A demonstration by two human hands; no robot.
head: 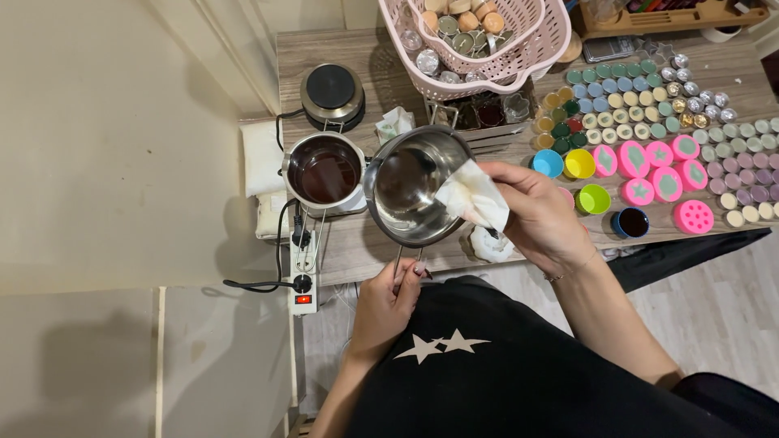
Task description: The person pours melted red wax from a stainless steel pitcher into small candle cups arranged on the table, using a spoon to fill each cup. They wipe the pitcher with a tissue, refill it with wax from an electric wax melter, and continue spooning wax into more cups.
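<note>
Steel melting pot [410,195], empty, tilted above the table edge; left hand [388,307] gripped its wire handle, right hand [535,215] pinched a white tissue [473,195] against the rim. Risk: pot likely hot; thin tissue could let heat or residue reach fingers, and a slip would knock the dark-filled pot [324,170] alongside.

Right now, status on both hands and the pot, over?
Left hand grips steel pot by its handle. Right hand presses white tissue inside the rim. Second pot of dark liquid alongside.

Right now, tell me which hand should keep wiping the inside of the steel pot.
Right. The right hand already presses the white tissue against the inner wall of the steel pot. The left hand grips the pot's wire handle, tilting it, so it is likely best left steadying.
</note>
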